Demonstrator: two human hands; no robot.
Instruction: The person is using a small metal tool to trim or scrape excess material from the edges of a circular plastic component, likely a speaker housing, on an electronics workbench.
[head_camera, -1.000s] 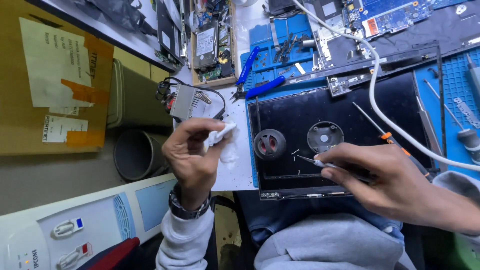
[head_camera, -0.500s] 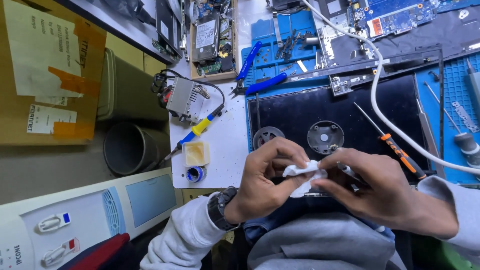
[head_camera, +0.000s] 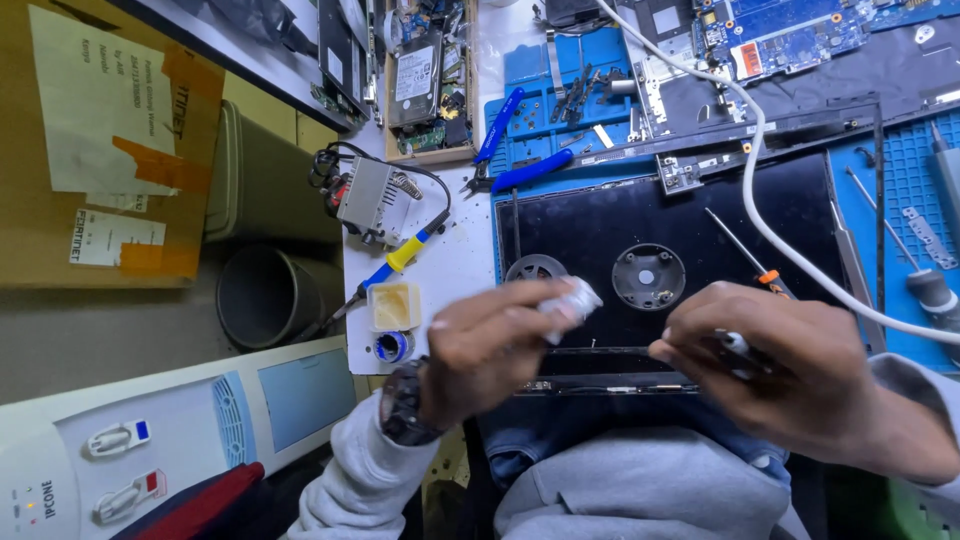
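Compared with half a second earlier, the left hand (head_camera: 480, 355) has drawn slightly away from the right hand (head_camera: 775, 365); the two hands no longer meet over the white wad (head_camera: 568, 298). The wiping contact between wad and tool appears to have ended, so the work in hand is between strokes.

The left hand pinches the white wad between thumb and fingertips, above the near edge of the black panel (head_camera: 680, 235). The wad is small, crumpled and blurred by motion; it is probably tissue or cloth.

The right hand is clenched around a slim dark tool (head_camera: 735, 345), also above the near edge of the panel. The tool's tip cannot be made out.

An orange-collared screwdriver (head_camera: 745, 255) lies on the panel, beyond the right hand.
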